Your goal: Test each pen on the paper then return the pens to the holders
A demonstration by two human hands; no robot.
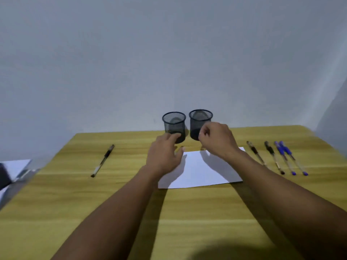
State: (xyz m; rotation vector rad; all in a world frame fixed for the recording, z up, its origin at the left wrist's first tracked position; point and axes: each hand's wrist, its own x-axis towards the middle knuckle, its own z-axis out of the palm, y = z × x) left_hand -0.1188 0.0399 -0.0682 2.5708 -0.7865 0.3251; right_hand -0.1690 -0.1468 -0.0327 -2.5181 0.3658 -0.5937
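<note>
Two black mesh pen holders stand empty at the table's far edge, the left holder [174, 123] and the right holder [200, 120]. A white sheet of paper [202, 171] lies in front of them. My left hand [164, 156] has its fingers spread, over the paper's far left corner, with fingertips at the left holder's base. My right hand [216, 140] hovers above the paper's far edge, fingers curled beside the right holder's lower wall. No pen shows in it. One black pen [102, 160] lies at the left. Two black pens [255, 152] [273, 157] and two blue pens [284, 157] [293, 158] lie at the right.
The wooden table [116, 199] ends at a plain wall just behind the holders. Off its left edge are a white sheet and a dark object [7, 173]. My forearms cross the near half of the table.
</note>
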